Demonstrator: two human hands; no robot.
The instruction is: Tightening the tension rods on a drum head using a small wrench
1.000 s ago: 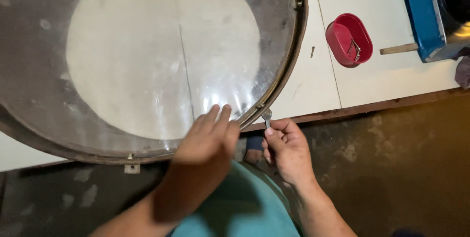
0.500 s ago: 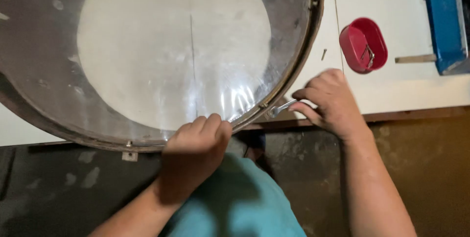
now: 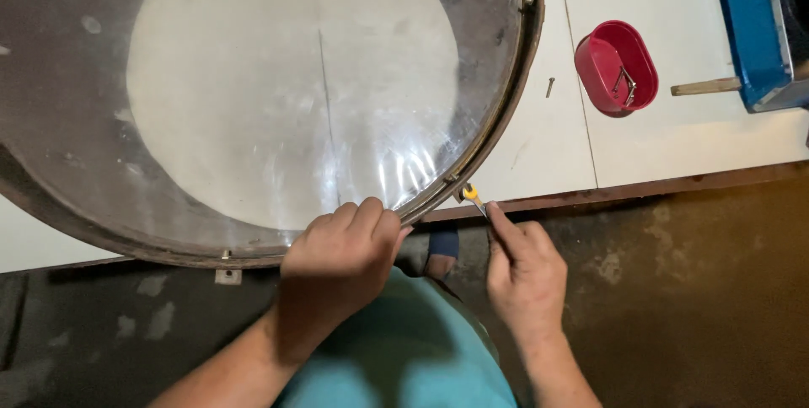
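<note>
Drum hoop (image 3: 506,134), big round metal frame w/ clear film (image 3: 295,96) stretched across it, lies flat on the white table (image 3: 691,138) & fills most of the upper left of the view; its near edge hangs just over the table's front lip. Thru the film a pale round patch shows, w/ a thin dark line running down the middle. Film is wrinkled & shiny near the lower right rim. Left hand (image 3: 341,260) is curled, knuckles up, fingers bent down onto the near rim of the hoop, pressing on the film edge there; can't tell if it pinches anything underneath. Right hand (image 3: 524,273) sits just right of it, below the table edge, fingers closed narrow around a small tool w/ a yellow bit (image 3: 470,194); the tool's tip points up-left & is touching or just beside a small lug on the hoop's outer rim, can't tell which. Another small lug sits at the rim's bottom left, w/ a little pale bracket below it. On the table right of the hoop: a single dark screw (image 3: 549,86) lying loose, then a red oval tub (image 3: 616,68) w/ a few metal bits inside, well apart from both hands. Far right corner: a blue box (image 3: 750,24) w/ a wooden handle (image 3: 704,86) sticking out toward the tub. Teal shirt (image 3: 404,349) at bottom centre, dark stained floor (image 3: 674,307) below the table.
</note>
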